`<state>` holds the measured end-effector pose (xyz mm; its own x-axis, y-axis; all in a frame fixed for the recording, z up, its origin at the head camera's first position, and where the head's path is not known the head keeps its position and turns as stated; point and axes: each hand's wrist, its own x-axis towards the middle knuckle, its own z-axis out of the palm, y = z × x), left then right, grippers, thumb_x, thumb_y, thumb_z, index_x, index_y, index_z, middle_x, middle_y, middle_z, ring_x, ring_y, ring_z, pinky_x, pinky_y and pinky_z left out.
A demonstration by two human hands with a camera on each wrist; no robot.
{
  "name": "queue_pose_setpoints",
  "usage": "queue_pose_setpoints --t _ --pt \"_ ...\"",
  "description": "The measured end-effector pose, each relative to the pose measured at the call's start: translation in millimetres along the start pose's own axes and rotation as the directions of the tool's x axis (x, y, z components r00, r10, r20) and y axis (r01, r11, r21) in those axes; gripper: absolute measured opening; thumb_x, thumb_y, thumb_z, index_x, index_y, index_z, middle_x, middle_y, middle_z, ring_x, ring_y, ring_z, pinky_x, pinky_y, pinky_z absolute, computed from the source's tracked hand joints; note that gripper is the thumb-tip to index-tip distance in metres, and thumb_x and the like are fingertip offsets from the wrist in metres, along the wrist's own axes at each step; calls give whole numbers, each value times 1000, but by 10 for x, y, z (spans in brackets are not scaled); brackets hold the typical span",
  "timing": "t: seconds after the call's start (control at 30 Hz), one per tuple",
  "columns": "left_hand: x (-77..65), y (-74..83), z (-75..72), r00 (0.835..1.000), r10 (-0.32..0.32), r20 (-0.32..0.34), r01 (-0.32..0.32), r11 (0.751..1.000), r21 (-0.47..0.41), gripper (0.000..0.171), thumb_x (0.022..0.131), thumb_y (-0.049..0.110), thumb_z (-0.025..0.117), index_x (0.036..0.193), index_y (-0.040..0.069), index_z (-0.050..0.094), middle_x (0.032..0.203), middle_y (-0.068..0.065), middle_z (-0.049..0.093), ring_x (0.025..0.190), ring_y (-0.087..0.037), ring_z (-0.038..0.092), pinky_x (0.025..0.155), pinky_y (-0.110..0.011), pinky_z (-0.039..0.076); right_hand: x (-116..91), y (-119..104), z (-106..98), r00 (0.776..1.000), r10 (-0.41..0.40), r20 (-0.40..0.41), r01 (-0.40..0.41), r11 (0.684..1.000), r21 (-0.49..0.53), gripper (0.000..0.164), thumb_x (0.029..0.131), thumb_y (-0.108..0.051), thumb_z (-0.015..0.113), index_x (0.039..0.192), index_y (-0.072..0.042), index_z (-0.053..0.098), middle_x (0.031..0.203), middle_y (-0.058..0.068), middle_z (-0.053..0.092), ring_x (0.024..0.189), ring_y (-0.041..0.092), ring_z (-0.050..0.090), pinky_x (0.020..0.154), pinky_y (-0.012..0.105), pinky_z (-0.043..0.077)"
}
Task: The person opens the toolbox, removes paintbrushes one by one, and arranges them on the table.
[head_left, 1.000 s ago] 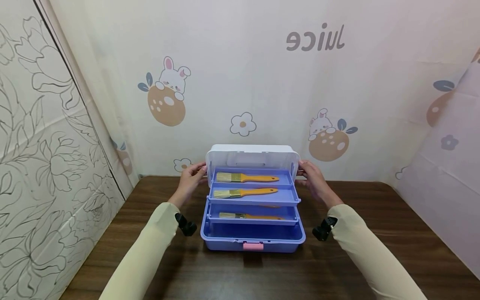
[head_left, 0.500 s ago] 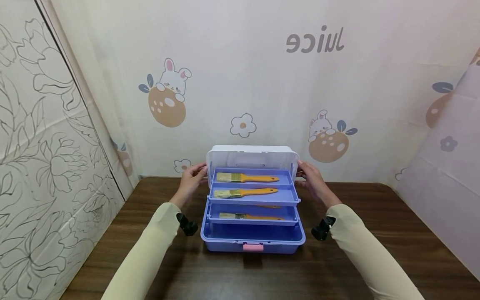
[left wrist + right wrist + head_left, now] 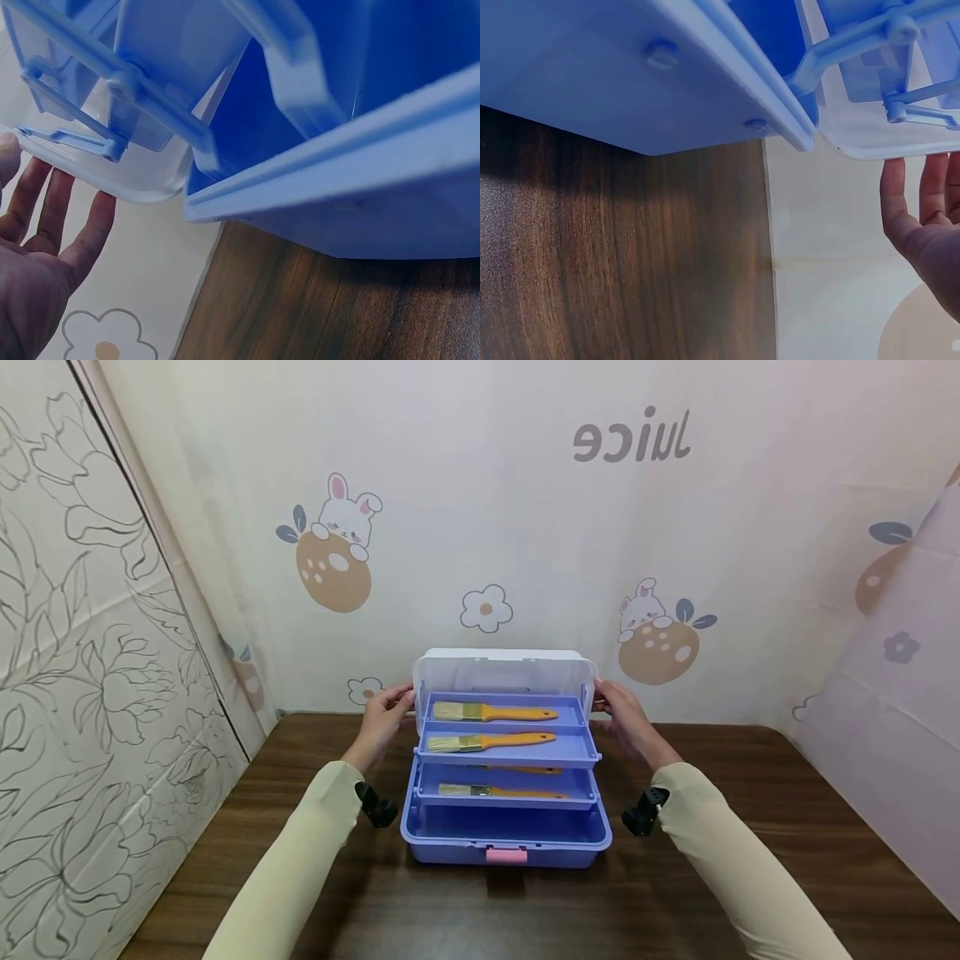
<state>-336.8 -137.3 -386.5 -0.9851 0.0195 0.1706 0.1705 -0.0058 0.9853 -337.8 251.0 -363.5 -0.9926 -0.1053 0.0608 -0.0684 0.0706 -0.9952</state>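
A blue toolbox [image 3: 506,855] stands open on the table, its whitish translucent lid [image 3: 504,672] raised at the back and its stepped trays [image 3: 573,750] spread out. Flat paintbrushes with yellow handles lie in the trays: a top paintbrush [image 3: 517,714], a second paintbrush [image 3: 517,740] below it, and a lower paintbrush [image 3: 517,792]. Part of another handle shows behind the second tray. My left hand [image 3: 384,720] holds the lid's left edge, fingertips against its outside and thumb at the rim. At the lid's right edge, my right hand [image 3: 628,718] grips likewise; its thumb is mostly hidden.
A pink latch [image 3: 507,856] sits on the box front. The dark wooden table [image 3: 750,843] extends around the box. A patterned curtain [image 3: 525,527] hangs close behind the lid, and a floral panel [image 3: 90,693] borders the left side.
The upper trays with their paintbrushes have risen slightly, showing a bit more of the handle behind the second tray. Both hands stay at the lid's edges.
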Motion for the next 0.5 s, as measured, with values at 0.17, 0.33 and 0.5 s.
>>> queue_pose_setpoints --t 0.17,0.33,0.5 --pt "11 0 -3 1000 9 -5 -8 1000 21 38 99 20 52 132 1 54 123 -18 58 105 -28 59 88 -44 50 -1 -21 10 1000 9 -7 -9 1000 -9 43 98 -52 42 111 -12 50 103 4 49 91 16 50 90 46 46" --pt "18 2 4 1000 6 -11 -6 1000 22 38 99 19 52 132 0 54 122 -19 58 103 -27 60 87 -42 51 2 -26 19 1000 21 -6 -21 999 -25 45 98 -53 40 112 -11 48 107 7 47 93 16 49 87 41 48" --pt "23 -9 8 1000 -9 -14 9 1000 23 38 99 20 53 132 0 54 123 -18 58 103 -26 60 89 -44 50 -6 -35 20 1000 22 2 -22 1000 -17 48 98 -53 40 114 -8 47 106 7 47 93 16 49 83 36 49"
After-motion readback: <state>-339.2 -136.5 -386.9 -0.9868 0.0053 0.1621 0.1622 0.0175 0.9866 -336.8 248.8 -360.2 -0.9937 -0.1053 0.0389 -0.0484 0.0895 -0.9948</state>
